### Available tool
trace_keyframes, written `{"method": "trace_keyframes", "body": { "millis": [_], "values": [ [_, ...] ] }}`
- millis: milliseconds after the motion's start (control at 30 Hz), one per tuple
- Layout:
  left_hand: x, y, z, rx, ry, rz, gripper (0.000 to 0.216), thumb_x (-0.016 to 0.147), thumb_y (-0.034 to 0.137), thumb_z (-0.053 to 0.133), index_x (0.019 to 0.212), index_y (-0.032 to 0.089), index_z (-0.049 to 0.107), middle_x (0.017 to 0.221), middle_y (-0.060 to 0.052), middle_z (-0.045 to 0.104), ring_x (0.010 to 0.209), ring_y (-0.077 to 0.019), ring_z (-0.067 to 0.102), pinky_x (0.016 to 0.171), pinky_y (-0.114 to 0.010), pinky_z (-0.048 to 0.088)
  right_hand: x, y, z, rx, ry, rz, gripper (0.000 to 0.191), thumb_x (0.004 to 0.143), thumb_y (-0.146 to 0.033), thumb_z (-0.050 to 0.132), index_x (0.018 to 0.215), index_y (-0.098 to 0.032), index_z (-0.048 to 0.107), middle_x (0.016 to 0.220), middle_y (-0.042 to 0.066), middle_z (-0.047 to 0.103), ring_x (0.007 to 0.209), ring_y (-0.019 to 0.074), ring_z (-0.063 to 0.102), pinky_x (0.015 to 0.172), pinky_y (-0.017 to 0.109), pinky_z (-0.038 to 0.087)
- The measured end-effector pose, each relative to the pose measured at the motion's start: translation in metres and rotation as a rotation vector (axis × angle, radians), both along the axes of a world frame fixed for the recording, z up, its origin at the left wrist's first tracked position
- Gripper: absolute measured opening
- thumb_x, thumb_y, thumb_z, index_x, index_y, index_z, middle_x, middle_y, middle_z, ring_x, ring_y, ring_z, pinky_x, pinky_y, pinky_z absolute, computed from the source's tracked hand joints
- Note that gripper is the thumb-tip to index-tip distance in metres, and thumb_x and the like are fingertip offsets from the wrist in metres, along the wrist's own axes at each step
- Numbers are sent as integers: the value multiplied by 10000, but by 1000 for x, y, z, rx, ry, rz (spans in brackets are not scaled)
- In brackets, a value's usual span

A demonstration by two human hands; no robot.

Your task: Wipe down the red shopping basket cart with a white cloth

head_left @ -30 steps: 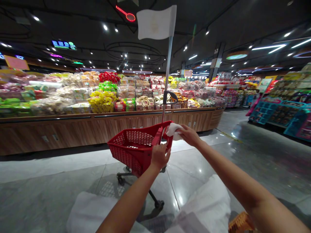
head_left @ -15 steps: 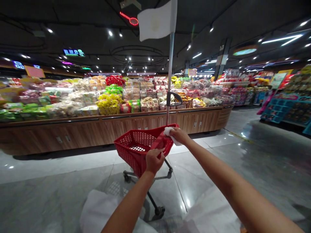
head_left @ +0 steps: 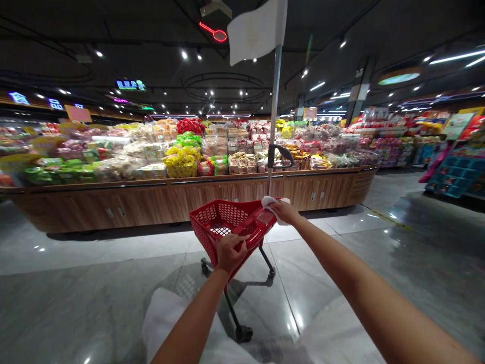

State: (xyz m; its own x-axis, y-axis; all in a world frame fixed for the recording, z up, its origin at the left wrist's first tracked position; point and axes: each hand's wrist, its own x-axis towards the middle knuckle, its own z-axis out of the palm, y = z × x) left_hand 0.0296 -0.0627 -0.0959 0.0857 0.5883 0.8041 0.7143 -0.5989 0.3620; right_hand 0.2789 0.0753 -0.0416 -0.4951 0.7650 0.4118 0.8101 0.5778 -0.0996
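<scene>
A small red shopping cart [head_left: 223,225] stands on the tiled floor just in front of me. My left hand [head_left: 230,252] grips the cart's near rim. My right hand [head_left: 285,211] is closed on a white cloth [head_left: 270,202] and presses it against the cart's far right corner, at the foot of a metal pole [head_left: 273,121]. The pole carries a white flag [head_left: 258,29] at its top and a black handle [head_left: 280,154] halfway up. The basket looks empty.
A long wooden display counter [head_left: 189,194] piled with packaged snacks runs across behind the cart. More shelves of goods [head_left: 382,141] and blue racks [head_left: 454,174] stand at the right. Glossy grey floor tiles [head_left: 94,293] spread all round.
The cart has turned so its long side faces me more. My left hand slid along the near rim to the left. My right hand with the cloth stayed at the pole's base.
</scene>
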Motion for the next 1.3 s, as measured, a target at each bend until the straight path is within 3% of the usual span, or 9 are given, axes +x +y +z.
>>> {"method": "trace_keyframes", "body": {
  "millis": [233, 400, 533, 633, 767, 900, 1000, 1167, 1300],
  "values": [
    [-43, 21, 1, 62, 61, -51, 238, 813, 256, 531, 860, 216, 760, 621, -13, 690, 573, -132, 598, 624, -267, 506, -11, -13, -1, -66, 66, -182, 402, 997, -351, 326, 1199, -217, 647, 1188, 85, 651, 1038, 209, 593, 852, 273, 410],
    [-75, 34, 30, -80, 227, 97, 266, 834, 274, 504, 715, 228, 738, 887, -42, 739, 856, -203, 657, 838, -376, 519, -34, -25, 1, -42, 59, -170, 392, 992, -382, 353, 1218, -236, 637, 1129, 85, 680, 990, 225, 621, 820, 285, 409],
    [-30, 43, 65, -93, 299, 345, 289, 838, 335, 562, 1067, 229, 704, 1250, -93, 623, 1139, -284, 565, 977, -457, 446, -53, -41, 1, -2, 75, -84, 356, 981, -381, 400, 1209, -261, 645, 1124, 72, 679, 969, 219, 629, 796, 281, 417],
    [21, 52, 74, -137, 359, 319, 375, 876, 368, 540, 1199, 197, 624, 1288, -122, 593, 1187, -284, 533, 1000, -432, 422, -57, -50, -1, 12, 30, 58, 303, 961, -350, 451, 1128, -267, 690, 1077, 65, 686, 902, 202, 640, 763, 273, 433],
    [43, 56, 60, -202, 412, 317, 451, 926, 485, 439, 1189, 164, 617, 1109, -142, 677, 1041, -277, 606, 927, -419, 433, -28, -52, -13, 38, 69, 229, 260, 917, -235, 498, 1047, -257, 722, 1070, 67, 686, 886, 188, 641, 764, 270, 460],
    [24, 52, 47, -157, 522, 301, 472, 936, 503, 395, 890, 164, 721, 902, -124, 709, 922, -273, 627, 875, -412, 429, 9, -48, -35, 48, 283, 240, 258, 887, -182, 507, 994, -221, 738, 1046, 82, 699, 871, 188, 656, 745, 271, 491],
    [16, 50, 47, -159, 553, 330, 485, 955, 446, 361, 774, 169, 716, 842, -113, 706, 886, -267, 626, 865, -419, 427, 5, -53, -47, 52, 386, 236, 256, 886, -178, 505, 979, -219, 740, 1067, 82, 700, 873, 190, 668, 748, 273, 507],
    [39, 41, 38, -111, 487, 323, 301, 906, 224, 432, 1121, 183, 639, 1205, -111, 647, 1164, -272, 535, 1030, -451, 332, -25, -60, -60, 159, 455, 342, 245, 890, -203, 522, 1015, -235, 731, 1266, 73, 624, 1115, 217, 602, 920, 310, 479],
    [61, 35, 25, -150, 391, 315, 298, 903, 323, 484, 1126, 171, 610, 1138, -114, 667, 1100, -274, 558, 1051, -472, 300, -8, -43, -73, 96, 516, 75, 271, 850, -137, 515, 961, -232, 743, 1110, 68, 696, 938, 201, 666, 818, 290, 519]
  ]
}}
